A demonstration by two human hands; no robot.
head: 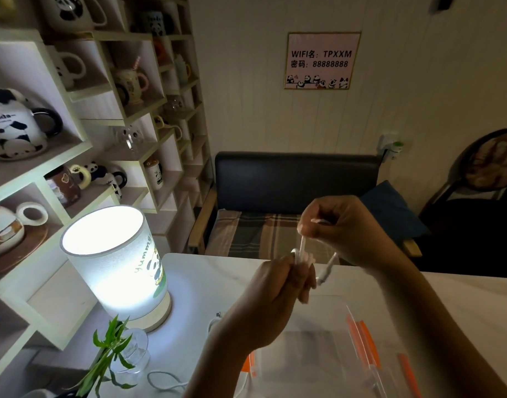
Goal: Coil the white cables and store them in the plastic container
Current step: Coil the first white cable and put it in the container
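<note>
Head view: you are looking down past both hands, raised above the counter (218,282) with the plastic container (318,354) below them
Step in hand: coiling, as I judge it; one white cable (302,248) is bunched and not yet stored
Left hand (275,297): closed around the small bundle of loops, which pokes out above your fingers
Right hand (341,228): pinched shut on the free run of the cable, just above and to the right of the bundle
Cable axis: the stretch between your hands stands close to upright, leaning slightly right toward the top; a loose tail hangs down on the right, its plug end (322,278) pointing down and left, near your left fingers
Container: clear, with orange clips, apparently open; whether anything lies inside is hard to tell
Second cable (215,323): part of a white lead lies on the counter by the lamp (117,262), partly hidden by your left wrist
Next move: you will likely need to wrap the remaining tail around the bundle, keep your left grip tight so the loops do not spring, then lower it into the container
</note>
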